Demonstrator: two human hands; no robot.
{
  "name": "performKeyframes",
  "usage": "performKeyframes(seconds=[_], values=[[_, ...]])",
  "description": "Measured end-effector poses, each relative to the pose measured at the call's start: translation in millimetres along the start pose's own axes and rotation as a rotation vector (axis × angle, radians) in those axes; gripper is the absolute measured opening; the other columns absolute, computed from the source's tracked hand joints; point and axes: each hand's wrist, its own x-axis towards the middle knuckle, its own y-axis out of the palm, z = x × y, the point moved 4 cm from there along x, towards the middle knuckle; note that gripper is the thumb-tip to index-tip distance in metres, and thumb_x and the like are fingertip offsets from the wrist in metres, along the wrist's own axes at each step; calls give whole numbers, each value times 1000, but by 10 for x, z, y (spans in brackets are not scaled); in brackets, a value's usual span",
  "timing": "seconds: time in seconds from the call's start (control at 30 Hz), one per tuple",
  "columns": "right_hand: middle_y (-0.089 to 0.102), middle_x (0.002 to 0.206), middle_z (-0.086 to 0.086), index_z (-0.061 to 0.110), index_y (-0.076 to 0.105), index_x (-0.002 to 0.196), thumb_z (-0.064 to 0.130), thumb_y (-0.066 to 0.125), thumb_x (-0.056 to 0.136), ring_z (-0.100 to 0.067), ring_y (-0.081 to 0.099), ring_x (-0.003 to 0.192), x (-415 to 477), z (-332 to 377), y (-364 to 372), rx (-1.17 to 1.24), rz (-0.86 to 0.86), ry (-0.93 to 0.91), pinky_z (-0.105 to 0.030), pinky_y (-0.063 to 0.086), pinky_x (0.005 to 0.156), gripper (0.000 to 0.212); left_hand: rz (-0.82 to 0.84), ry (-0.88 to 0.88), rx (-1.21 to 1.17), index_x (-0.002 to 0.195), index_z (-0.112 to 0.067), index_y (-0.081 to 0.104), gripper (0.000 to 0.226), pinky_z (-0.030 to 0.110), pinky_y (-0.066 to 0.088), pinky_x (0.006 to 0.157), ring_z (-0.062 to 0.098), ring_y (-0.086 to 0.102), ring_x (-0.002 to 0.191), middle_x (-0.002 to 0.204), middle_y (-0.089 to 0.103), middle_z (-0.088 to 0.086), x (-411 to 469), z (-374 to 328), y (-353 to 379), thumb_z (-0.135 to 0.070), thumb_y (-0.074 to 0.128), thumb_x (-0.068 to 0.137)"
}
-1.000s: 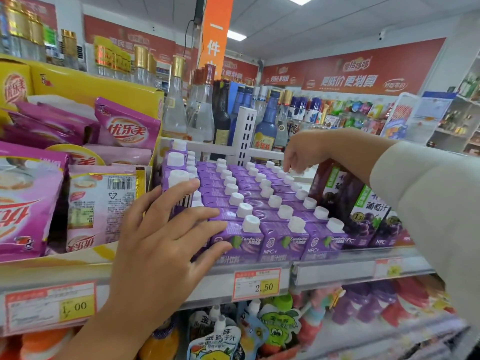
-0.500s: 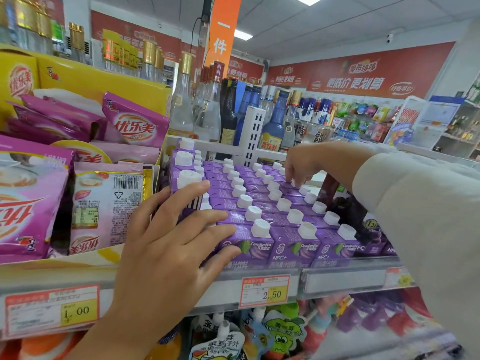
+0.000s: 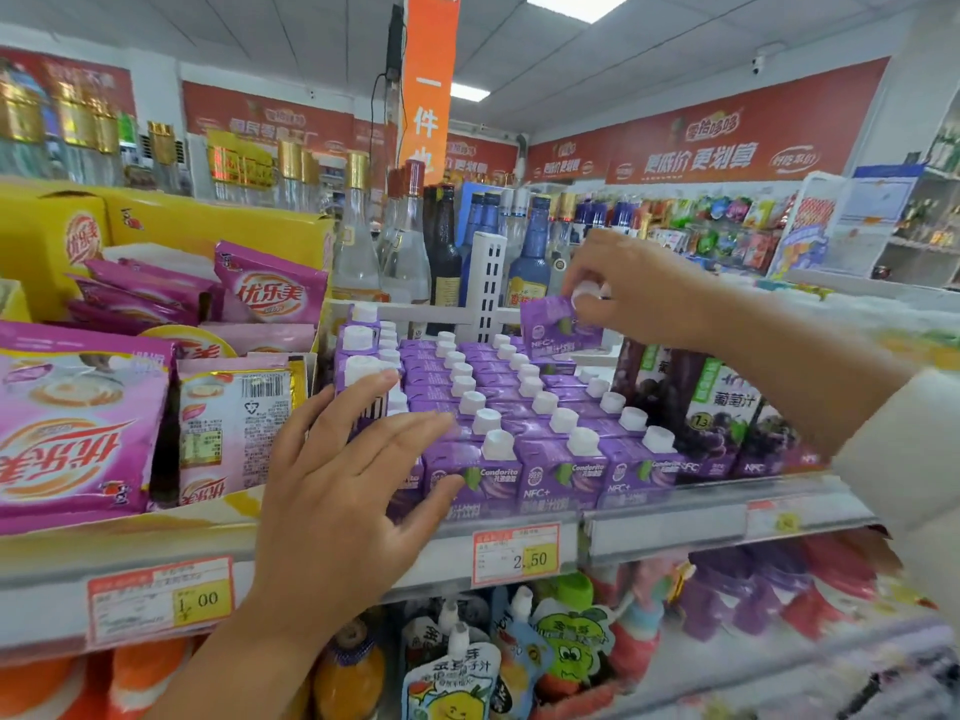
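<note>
Rows of small purple juice cartons [image 3: 498, 402] with white caps fill the middle of a store shelf [image 3: 675, 522]. My right hand [image 3: 639, 288] pinches one purple carton [image 3: 558, 327] by its white cap and holds it tilted above the back rows. My left hand [image 3: 343, 485] lies with spread fingers over the front left cartons, the fingertips touching their tops and sides.
Pink milk-tea packets [image 3: 78, 433] fill a yellow tray on the left. Dark grape-juice cartons [image 3: 722, 407] stand on the right. Glass bottles [image 3: 410, 252] and a white divider [image 3: 488, 283] stand behind. Price tags [image 3: 517, 553] line the shelf edge. Drink pouches [image 3: 457, 667] hang below.
My right hand has lifted one purple carton by its cap out of the back rows and raised it. My left hand has stayed on the front left cartons.
</note>
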Motion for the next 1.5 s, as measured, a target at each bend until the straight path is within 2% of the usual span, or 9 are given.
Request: performKeyframes(seconds=[0.13,0.23,0.4,0.63,0.77,0.9,1.07,1.3,1.5], values=[[54,93,10,27,61,93,18,56,95,-2,55,78,-703,370,-24,394,-84,-14,-15,44,69,11,-60,-76,-77,128,-15,62,48,44,23,119,20,42,138,134,59,-3,39,-97,-144,-45,55,92],[56,88,16,32,63,90,17,57,94,4,55,80,-1156,610,179,616,-81,23,-7,39,69,17,25,-261,-367,139,-27,50,55,17,23,115,3,41,136,141,51,-16,-10,-332,-306,-54,48,91],[60,81,15,34,65,87,19,60,92,-2,57,74,-1603,847,728,881,-124,177,-9,41,66,17,440,-846,-1172,128,-43,59,56,23,51,95,0,60,118,121,66,-23,-522,-605,-69,-52,68,74],[66,97,15,40,63,114,34,68,73,-8,66,90,-2096,1084,1369,1403,-63,364,-20,54,71,42,381,-1224,-1301,124,-22,60,54,36,59,88,18,70,105,112,74,-1,-1033,-611,-1,-25,68,71],[64,98,2,42,62,90,25,71,72,-22,68,91,-2215,1163,1572,1463,-258,447,-33,58,66,26,341,-1357,-1431,119,-11,64,49,27,61,71,19,72,97,110,74,11,-1157,-626,-18,-21,67,71],[68,92,0,31,62,89,28,71,71,-15,68,88,-2266,1303,1615,1505,-250,419,-25,56,70,20,316,-1395,-1533,109,-3,71,36,25,60,62,19,73,84,106,74,17,-1193,-659,-52,-13,60,76],[65,110,3,38,47,101,55,91,48,-16,64,106,-2306,1439,1691,1417,-125,443,-37,53,90,71,361,-1318,-1510,98,-8,79,27,24,58,63,21,74,87,105,74,17,-1212,-734,-62,-14,60,79],[71,105,6,20,58,114,38,67,78,-12,67,99,-2422,1485,1677,1630,-58,425,-23,52,82,41,508,-1293,-1436,124,-17,62,52,28,55,87,19,67,111,119,71,6,-1217,-814,-16,-32,80,78],[67,103,8,38,61,115,48,54,87,-8,67,88,-2477,1355,1693,1352,-71,473,-23,54,70,31,498,-1264,-1449,115,-15,67,44,26,57,79,21,71,98,109,74,11,-1239,-815,-56,-25,71,73]])
